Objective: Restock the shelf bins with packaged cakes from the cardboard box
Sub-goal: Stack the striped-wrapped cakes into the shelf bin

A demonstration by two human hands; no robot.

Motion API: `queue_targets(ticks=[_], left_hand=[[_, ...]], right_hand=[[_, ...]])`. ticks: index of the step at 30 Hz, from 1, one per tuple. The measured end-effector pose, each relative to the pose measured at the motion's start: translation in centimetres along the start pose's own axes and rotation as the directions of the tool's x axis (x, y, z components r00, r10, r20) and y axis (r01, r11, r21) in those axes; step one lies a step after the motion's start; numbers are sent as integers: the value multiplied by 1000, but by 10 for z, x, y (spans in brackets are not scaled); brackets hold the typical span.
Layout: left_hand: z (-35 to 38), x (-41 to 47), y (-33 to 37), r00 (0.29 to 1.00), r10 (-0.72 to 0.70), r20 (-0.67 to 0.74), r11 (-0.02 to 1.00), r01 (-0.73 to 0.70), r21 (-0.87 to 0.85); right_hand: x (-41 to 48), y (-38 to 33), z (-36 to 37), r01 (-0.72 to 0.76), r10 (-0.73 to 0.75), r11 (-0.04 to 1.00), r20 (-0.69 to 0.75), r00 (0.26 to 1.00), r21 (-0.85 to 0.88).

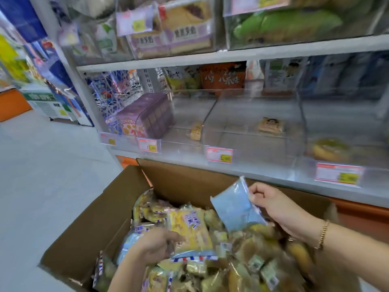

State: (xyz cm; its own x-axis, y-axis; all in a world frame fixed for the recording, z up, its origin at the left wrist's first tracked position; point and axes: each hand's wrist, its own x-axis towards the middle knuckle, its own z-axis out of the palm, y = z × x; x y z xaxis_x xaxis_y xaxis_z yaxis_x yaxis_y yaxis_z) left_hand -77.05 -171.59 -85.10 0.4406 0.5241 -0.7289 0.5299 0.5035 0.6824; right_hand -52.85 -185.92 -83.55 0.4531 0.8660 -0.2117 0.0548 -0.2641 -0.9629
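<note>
Packaged cakes fill the cardboard box, left grip curled on a yellow packet, right grip pinching a blue packet, both best lifted clear and laid flat in the shelf bin.

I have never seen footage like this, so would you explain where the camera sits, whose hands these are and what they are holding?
There is no machine: the one picture comes from a camera worn on a person's head, looking down at their bare hands. The right hand pinches a blue packet over the cardboard box, which is full of packaged cakes. The left hand reaches among them at a yellow packet; blur hides whether it grips. Behind, the middle clear shelf bin holds a single cake.
</note>
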Motion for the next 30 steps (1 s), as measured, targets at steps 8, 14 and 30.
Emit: queue_targets(ticks=[8,14,30], left_hand=[[118,-74,1,993,68,97,906,-21,-423],[156,-107,17,948,203,245,876,-64,-478],[258,-139,52,763,499,410,864,-403,-301]], right_hand=[[-87,16,-30,559,-425,569,366,828,-603],[-121,9,-81,712,-534,70,577,618,-699],[-210,-54,-181,603,-669,-377,657,348,-703]])
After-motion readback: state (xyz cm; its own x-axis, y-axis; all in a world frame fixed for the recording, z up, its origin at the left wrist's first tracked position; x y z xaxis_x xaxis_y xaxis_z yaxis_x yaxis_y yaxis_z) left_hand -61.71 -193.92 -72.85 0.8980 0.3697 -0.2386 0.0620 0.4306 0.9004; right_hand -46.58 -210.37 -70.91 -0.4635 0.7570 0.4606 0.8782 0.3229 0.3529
